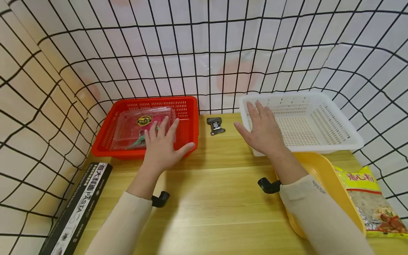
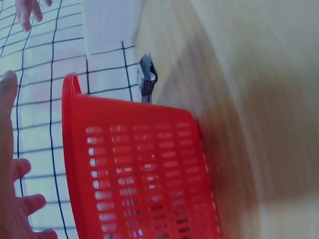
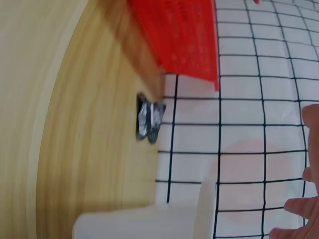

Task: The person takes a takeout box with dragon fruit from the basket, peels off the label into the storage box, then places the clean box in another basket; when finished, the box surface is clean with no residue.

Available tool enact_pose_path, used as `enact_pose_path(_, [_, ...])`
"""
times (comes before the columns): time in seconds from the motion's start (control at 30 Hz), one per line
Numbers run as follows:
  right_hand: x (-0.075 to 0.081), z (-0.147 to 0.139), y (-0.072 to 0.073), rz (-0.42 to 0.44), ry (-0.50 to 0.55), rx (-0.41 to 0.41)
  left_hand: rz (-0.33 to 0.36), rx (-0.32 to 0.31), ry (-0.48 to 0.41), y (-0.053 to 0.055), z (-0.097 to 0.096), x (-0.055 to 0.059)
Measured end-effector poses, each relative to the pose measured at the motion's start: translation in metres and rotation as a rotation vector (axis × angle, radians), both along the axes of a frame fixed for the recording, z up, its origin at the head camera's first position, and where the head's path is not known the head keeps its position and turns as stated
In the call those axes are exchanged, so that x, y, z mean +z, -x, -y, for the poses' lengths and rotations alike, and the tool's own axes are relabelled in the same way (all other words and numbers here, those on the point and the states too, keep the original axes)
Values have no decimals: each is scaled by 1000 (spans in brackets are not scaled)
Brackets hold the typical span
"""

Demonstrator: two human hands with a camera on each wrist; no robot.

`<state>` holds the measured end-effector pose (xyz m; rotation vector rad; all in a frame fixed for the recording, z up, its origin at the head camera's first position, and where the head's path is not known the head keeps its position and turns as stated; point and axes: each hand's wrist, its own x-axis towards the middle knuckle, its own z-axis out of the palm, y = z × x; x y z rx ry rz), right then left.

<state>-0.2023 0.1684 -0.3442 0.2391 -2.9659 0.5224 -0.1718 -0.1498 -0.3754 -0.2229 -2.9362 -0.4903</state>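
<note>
My left hand (image 1: 162,147) hovers over the front right part of a red plastic basket (image 1: 191,124), fingers spread and holding nothing. Inside that basket lies a clear plastic clamshell box (image 1: 122,129) with a round black-and-yellow label and something pink and green within. Over the left rim of a white plastic basket (image 1: 318,134) is my right hand (image 1: 262,129), its fingers extended and nothing in its grasp. Between the two baskets a small black wrapped packet (image 1: 216,126) lies on the wooden table (image 1: 204,212); it also shows in the right wrist view.
A long black pasta box (image 1: 76,209) lies at the left. On the right, a yellow tray (image 1: 331,191) sits partly under my right forearm, beside a yellow-topped bag of pasta (image 1: 371,202). Black wire mesh (image 1: 208,53) encloses the back and both sides.
</note>
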Motion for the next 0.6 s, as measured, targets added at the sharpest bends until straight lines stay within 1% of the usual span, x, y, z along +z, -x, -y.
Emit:
enact_pose_path(0.1, [2, 4, -3, -26, 110, 30, -102, 10, -40, -8, 10, -1])
enact_pose_path(0.23, [4, 11, -6, -69, 216, 76, -215, 63, -105, -20, 23, -3])
enact_pose_path(0.3, [4, 15, -7, -82, 254, 96, -248, 100, -148, -26, 29, -3])
enact_pose_path(0.37, [4, 19, -9, -75, 287, 108, -271, 148, -191, -31, 35, -5])
enact_pose_path(0.47, [0, 25, -12, -45, 345, 124, -305, 222, -262, -38, 45, -9])
enact_pose_path(0.6, [-7, 34, -15, 12, 443, 144, -357, 313, -366, -46, 57, -18])
